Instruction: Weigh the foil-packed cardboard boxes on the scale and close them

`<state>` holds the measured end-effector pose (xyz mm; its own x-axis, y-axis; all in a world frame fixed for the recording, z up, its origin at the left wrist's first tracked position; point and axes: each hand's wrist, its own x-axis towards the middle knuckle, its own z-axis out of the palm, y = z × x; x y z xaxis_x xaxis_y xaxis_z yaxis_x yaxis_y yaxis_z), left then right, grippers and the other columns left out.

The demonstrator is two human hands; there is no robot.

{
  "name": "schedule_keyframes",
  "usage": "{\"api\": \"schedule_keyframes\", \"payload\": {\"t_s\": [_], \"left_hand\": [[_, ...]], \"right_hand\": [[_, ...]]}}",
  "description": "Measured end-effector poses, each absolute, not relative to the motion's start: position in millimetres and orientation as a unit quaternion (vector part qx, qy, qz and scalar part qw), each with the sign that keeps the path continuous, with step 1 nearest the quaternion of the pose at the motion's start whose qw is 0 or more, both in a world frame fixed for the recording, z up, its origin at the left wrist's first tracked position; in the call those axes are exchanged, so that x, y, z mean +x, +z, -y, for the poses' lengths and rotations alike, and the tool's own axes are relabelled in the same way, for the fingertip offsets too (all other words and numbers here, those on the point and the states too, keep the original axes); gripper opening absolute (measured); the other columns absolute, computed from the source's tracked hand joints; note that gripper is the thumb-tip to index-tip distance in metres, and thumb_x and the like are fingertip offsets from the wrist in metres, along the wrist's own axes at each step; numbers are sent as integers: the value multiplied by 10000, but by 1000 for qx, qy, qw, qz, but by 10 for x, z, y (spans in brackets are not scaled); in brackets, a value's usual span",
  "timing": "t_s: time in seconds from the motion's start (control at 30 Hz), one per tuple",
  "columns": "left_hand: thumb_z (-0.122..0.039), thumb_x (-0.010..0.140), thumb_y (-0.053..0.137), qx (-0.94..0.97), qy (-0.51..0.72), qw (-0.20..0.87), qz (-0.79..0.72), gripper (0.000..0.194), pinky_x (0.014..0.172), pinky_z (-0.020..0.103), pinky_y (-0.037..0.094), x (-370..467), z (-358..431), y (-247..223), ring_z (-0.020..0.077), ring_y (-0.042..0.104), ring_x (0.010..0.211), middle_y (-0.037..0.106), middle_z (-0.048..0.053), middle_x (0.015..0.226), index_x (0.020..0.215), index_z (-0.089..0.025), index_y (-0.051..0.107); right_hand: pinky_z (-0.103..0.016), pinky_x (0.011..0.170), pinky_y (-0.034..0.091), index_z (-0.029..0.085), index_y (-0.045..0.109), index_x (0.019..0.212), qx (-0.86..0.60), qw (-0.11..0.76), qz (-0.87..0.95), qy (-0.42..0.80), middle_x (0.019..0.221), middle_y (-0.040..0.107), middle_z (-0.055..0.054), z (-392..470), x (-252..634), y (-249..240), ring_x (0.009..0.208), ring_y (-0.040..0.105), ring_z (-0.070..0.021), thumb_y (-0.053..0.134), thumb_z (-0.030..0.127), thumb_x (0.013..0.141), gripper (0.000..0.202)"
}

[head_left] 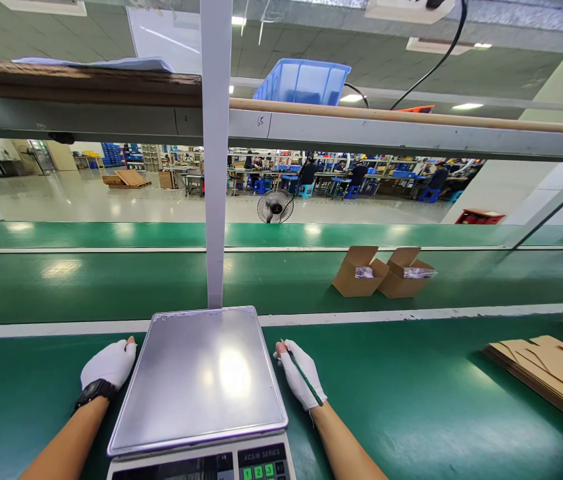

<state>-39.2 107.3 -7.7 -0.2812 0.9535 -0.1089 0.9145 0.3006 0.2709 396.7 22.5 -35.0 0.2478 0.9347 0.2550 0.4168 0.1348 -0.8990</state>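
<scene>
A bench scale (196,380) with a bare silver metal plate stands on the green table, its keypad and dark display towards me. Just left of the plate, my left hand (108,367) in a white glove rests closed, fingers curled under and thumb tip bare. Close to the plate's right edge is my right hand (304,375), also gloved in white and closed. A thin dark green strip (306,380) runs along it from thumb to wrist; I cannot tell what it is. The inside of both hands is hidden.
Two open cardboard boxes (358,277) with plastic-wrapped contents stand on the belt behind. Flat cardboard sheets (551,373) are stacked at right. A white post (215,153) rises behind the scale to a shelf holding a blue bin (304,81). Beyond are a fan (275,207) and people at benches.
</scene>
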Motion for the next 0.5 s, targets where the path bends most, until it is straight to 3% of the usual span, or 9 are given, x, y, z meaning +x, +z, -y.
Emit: {"api": "schedule_keyframes", "payload": {"t_s": [0.5], "left_hand": [[-521,924,174,587,66,137,-795,575,761,432,450,-339,-1041,22,327,640,903,689,149,1017,816,-208,644]], "right_hand": [[-280,666,425,228,525,749,-609,499,566,243,722,634,-12,-248,3985,-385,677,565,-194,424,576,937,409]]}}
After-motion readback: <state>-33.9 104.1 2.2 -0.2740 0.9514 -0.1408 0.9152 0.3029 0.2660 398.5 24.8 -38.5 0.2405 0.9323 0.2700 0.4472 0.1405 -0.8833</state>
